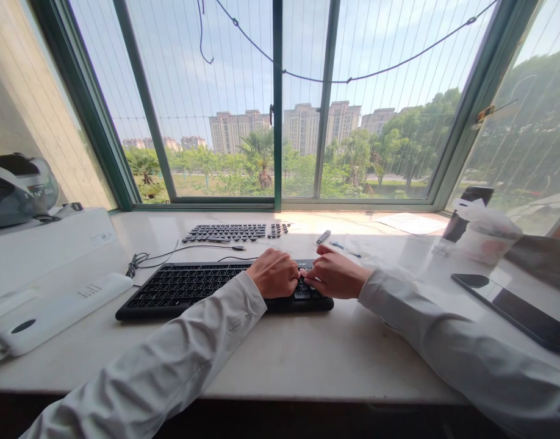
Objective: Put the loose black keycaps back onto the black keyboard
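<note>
A black keyboard [188, 285] lies on the windowsill-side table, and most of its left part shows bare key sockets. Over its right end, my left hand [273, 274] is closed with its fingertips down at the keys. My right hand [332, 273] meets it there, thumb and fingers bent together over the number pad keys [305, 294]. Whatever the fingertips pinch is hidden between the hands. Behind the keyboard, loose black keycaps [227, 233] lie in neat rows, with a smaller group [277, 230] to their right.
A USB cable [207, 247] lies behind the keyboard. At left are a white power strip [64, 314], a white box [46, 253] and a helmet [19, 189]. To the right lie a phone [513, 311], a bagged cup [488, 238], paper [410, 224] and a small tool [323, 237].
</note>
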Available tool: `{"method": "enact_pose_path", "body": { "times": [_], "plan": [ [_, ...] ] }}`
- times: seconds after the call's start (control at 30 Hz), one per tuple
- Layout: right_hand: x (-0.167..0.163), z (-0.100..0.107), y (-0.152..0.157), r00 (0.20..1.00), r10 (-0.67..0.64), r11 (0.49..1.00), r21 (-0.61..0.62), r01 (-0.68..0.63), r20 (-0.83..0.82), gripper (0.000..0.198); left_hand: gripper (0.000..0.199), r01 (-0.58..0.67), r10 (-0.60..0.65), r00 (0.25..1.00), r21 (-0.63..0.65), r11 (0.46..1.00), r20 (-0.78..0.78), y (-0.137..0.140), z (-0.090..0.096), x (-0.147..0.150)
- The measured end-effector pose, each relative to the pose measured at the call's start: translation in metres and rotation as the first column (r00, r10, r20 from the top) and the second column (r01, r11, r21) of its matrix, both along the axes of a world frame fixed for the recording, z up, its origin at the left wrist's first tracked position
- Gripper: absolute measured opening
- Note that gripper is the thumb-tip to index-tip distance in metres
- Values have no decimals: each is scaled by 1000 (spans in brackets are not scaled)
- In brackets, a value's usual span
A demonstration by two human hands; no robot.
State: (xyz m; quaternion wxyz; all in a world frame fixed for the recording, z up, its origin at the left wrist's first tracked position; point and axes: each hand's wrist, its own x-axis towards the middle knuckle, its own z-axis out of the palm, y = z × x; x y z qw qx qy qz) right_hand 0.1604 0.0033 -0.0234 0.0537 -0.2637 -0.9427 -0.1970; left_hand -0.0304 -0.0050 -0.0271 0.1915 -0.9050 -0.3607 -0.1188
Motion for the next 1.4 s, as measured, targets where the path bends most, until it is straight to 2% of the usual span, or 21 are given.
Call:
{"method": "enact_pose_path", "body": {
  "times": [0.33,0.47,0.57,0.67,0.83,1.07,1.13,1.27,1.4],
  "plan": [
    [-5,1,-5,998,-48,999,25,47,32,38,35,5,-5,1000,11,1000,-29,-2,-1,5],
    [4,-2,-1,993,-74,997,23,76,-88,37,30,-15,15,1000,7,1000,8,5,0,-3],
    [9,-6,2,972,-107,993,29,116,-209,41,29,-97,94,990,24,995,108,10,1,-9],
    [9,-9,3,976,-63,998,-20,60,-210,41,30,-159,156,975,4,987,161,13,1,-13],
    [9,-6,0,972,17,996,-77,-36,-234,33,29,-176,184,967,-58,983,175,14,-1,-13],
    [12,-1,-3,958,186,955,-189,-228,-217,26,29,-184,195,964,-73,980,181,13,-1,-12],
    [12,-3,-1,958,153,964,-177,-199,-243,27,29,-176,187,965,-75,982,184,13,-1,-11],
    [11,-11,5,951,-27,995,-96,-3,-307,28,29,-160,170,967,-68,985,188,13,-2,-12],
    [15,-12,8,962,52,983,-156,-96,-267,27,30,-137,144,970,-48,989,197,15,-3,-13]
  ]
}}
